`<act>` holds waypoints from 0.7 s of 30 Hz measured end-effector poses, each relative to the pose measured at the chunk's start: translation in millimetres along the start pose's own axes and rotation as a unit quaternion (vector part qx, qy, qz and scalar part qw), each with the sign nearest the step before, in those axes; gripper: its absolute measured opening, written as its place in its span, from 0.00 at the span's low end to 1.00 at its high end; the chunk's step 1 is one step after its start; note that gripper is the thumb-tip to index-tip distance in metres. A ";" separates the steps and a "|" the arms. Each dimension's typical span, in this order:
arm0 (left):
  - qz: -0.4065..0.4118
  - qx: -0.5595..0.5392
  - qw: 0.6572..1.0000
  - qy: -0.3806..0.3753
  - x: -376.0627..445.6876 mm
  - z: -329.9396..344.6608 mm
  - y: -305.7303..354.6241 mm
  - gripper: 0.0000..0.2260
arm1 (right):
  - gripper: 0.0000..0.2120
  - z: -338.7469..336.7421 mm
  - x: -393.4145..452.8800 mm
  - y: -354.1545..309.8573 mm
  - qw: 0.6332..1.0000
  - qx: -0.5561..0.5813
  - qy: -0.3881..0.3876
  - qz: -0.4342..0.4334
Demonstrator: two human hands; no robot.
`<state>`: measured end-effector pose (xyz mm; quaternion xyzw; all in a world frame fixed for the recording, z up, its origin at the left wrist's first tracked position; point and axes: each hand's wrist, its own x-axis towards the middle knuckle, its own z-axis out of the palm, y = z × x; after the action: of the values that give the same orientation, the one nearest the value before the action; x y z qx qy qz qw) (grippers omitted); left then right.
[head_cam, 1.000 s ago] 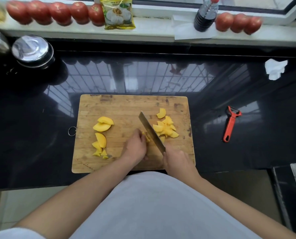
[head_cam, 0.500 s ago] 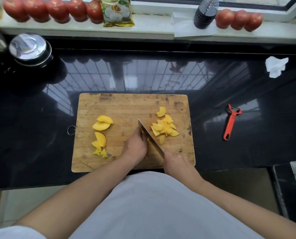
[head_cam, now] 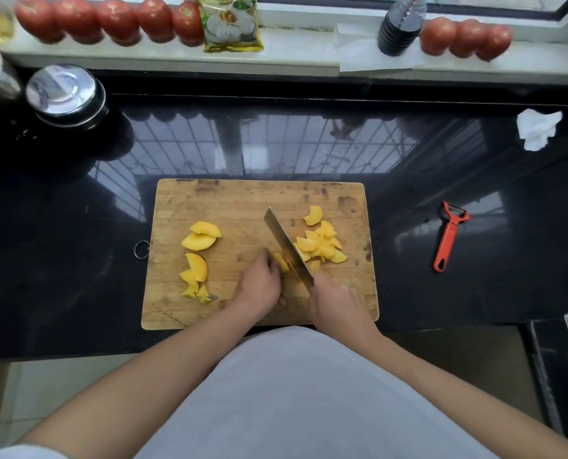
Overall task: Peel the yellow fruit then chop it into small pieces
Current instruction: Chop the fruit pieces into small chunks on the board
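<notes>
Yellow fruit part-chopped on a wooden cutting board (head_cam: 236, 207) at the counter's (head_cam: 77, 293) near edge.
Left to right: uncut slices (head_cam: 198, 241) lie toward the board's left edge; the left hand (head_cam: 262, 283), fingers curled, pins one fruit piece (head_cam: 282, 262) against the knife (head_cam: 285, 248); the right hand (head_cam: 337, 304) grips the knife's handle; chopped pieces (head_cam: 322, 246) lie beside the blade; a red peeler (head_cam: 450, 235) lies toward the counter's right edge.

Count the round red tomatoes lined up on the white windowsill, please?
8. Five sit in a row at the sill's left end, three right of the dark bottle. More may lie beyond the frame's edges.
</notes>
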<state>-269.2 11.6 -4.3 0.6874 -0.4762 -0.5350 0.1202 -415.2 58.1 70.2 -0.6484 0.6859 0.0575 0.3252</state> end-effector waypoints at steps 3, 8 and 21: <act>-0.003 -0.018 1.000 0.005 -0.9 -0.8 -0.6 0.07 | 0.03 0.9 -6.1 4.0 0.999 -0.026 -0.020 0.002; -0.001 -0.013 1.000 0.003 -0.5 -1.0 1.7 0.06 | 0.05 0.6 -8.4 2.5 0.998 -0.050 -0.047 0.002; 0.003 -0.005 1.000 0.004 2.0 0.4 5.0 0.04 | 0.02 -5.2 9.6 -20.3 0.996 -0.033 -0.076 0.010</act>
<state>-272.3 7.6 -2.3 0.6874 -0.4754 -0.5342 0.1267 -397.8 44.2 76.3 -0.6456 0.6635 0.1327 0.3541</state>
